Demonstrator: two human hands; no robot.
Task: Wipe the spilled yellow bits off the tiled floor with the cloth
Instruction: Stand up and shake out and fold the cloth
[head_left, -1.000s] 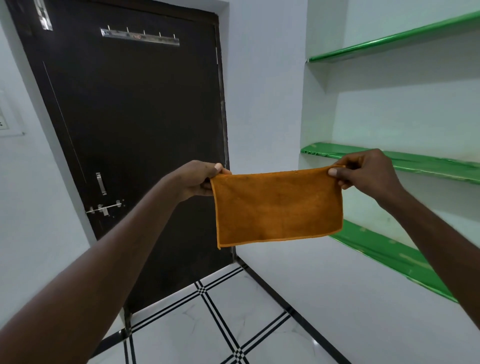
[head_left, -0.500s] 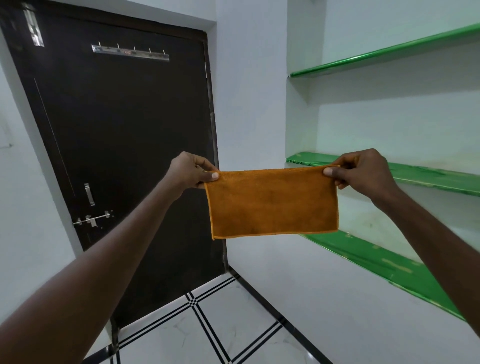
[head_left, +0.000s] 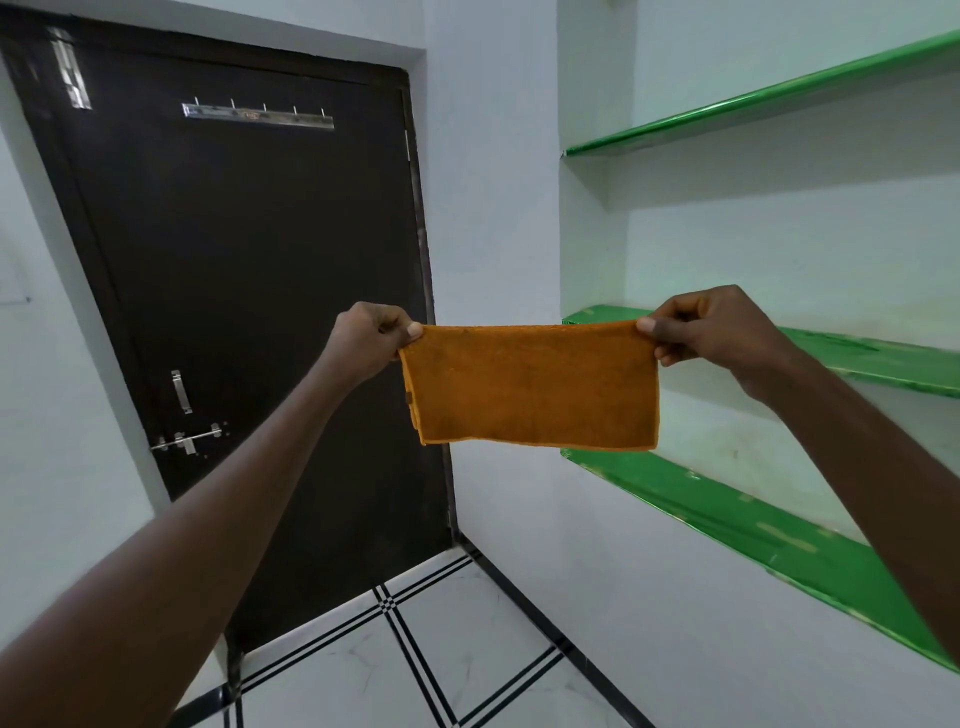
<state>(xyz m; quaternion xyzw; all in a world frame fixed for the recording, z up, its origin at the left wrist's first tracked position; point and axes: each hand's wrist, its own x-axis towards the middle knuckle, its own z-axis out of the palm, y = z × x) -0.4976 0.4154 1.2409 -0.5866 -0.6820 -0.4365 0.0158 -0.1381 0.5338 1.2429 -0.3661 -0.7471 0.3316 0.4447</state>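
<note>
Cloth (head_left: 535, 387) light, soft, limp; hangs between my left hand (head_left: 366, 340) and right hand (head_left: 714, 332), each pinching top corner.

Bright, even, cool light, soft shadows, sharp focus; wide-angle bending at the edges, glare on green shelves (head_left: 753, 101).

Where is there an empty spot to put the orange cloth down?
The green shelves on the right look bare, and so do the white floor tiles between the dark door and the wall. Right now both hands, left and right, pinch the cloth up in the air.
</note>
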